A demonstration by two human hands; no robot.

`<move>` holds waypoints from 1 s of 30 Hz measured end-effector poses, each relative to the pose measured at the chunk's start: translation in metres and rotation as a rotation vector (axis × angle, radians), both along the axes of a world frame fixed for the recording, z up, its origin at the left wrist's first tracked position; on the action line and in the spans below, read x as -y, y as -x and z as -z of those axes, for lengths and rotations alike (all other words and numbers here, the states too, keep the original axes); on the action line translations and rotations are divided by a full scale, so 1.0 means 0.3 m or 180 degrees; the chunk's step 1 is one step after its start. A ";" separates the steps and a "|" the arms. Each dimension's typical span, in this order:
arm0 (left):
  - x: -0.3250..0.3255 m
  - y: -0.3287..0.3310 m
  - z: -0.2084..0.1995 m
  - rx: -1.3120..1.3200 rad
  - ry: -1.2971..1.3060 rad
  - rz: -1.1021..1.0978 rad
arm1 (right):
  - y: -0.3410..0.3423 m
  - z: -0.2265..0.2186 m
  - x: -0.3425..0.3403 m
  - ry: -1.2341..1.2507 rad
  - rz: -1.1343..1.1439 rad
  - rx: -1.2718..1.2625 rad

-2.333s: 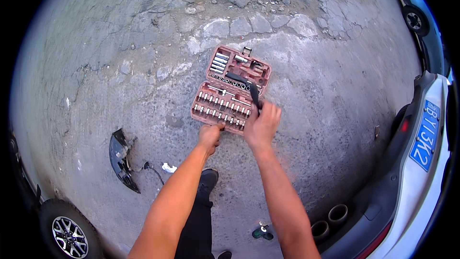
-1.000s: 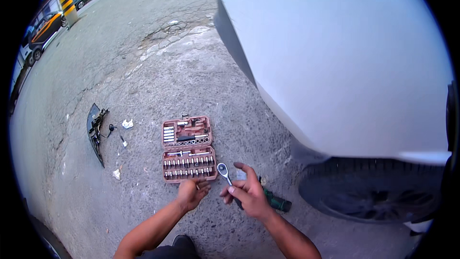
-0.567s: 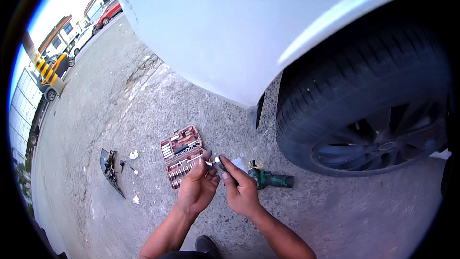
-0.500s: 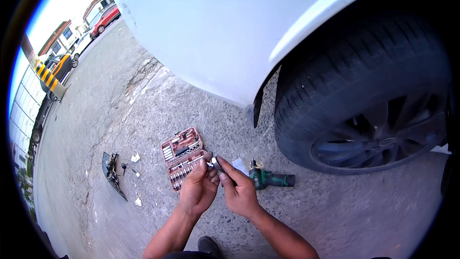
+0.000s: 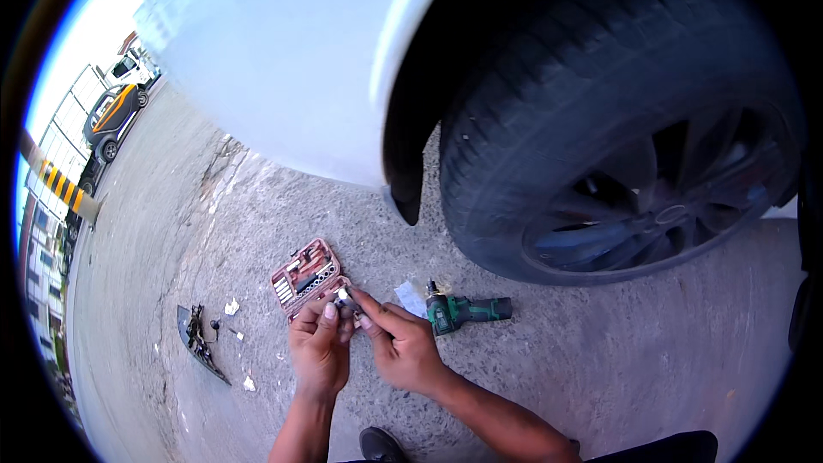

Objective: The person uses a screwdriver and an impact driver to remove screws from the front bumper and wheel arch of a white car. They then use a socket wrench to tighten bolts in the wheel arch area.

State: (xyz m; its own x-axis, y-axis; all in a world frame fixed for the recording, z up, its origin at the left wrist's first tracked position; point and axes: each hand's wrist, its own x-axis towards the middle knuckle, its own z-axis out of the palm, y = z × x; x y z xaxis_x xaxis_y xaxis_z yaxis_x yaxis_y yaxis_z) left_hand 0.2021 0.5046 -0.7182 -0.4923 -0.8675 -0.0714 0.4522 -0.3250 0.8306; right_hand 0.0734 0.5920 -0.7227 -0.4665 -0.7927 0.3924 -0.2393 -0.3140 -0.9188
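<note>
Both hands meet over the lower part of an open socket set case (image 5: 276, 287). My left hand (image 5: 319, 351) pinches a small dark piece with a shiny metal end (image 5: 345, 296) between thumb and fingers. From the other side my right hand (image 5: 401, 351) is closed on the same piece, thumb below and index finger stretched along it. My fingers cover most of it, so its exact kind cannot be told. Sockets and bits sit in the reddish case, partly hidden behind my left hand. A green and black cordless drill (image 5: 459, 313) lies right of my right hand.
A white car body panel (image 5: 283, 60) and a large tire (image 5: 531, 146) rise ahead and right. Left on the pavement lie a dark curved part with wires (image 5: 199, 343) and white scraps (image 5: 231, 306). A pale sheet (image 5: 411, 298) touches the drill. Vehicles and a striped post (image 5: 64, 189) stand far left.
My view has shifted, bringing the wheel closer and larger. Both hands have moved slightly left and down in the picture, still together on the small piece, which has turned between the fingers.
</note>
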 end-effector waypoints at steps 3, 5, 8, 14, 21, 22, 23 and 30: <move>0.004 0.027 -0.041 0.0327 0.0589 -0.0089 | 0.021 -0.022 -0.026 -0.0041 0.0017 -0.0035; 0.011 0.044 -0.077 0.0904 0.1021 -0.0073 | 0.060 -0.022 -0.039 -0.0021 -0.0028 -0.0025; 0.071 0.007 -0.134 0.0952 0.1046 0.0292 | 0.089 -0.048 -0.040 0.0068 -0.0170 -0.0083; 0.075 0.042 -0.363 0.1008 0.0506 0.1154 | 0.135 -0.085 -0.039 0.0697 -0.0117 -0.0246; 0.010 0.139 -0.532 0.2643 0.2550 0.1050 | 0.132 -0.156 -0.058 0.0830 -0.0156 0.0493; 0.006 0.161 -0.537 0.2786 0.3040 0.0881 | 0.141 -0.163 -0.044 0.0976 -0.0052 0.0549; -0.006 0.188 -0.566 0.3131 0.3148 0.0943 | 0.152 -0.175 -0.037 0.1119 0.0057 0.0605; -0.054 0.214 -0.655 0.3697 0.4311 0.0433 | 0.205 -0.234 -0.104 0.0727 -0.0337 0.0602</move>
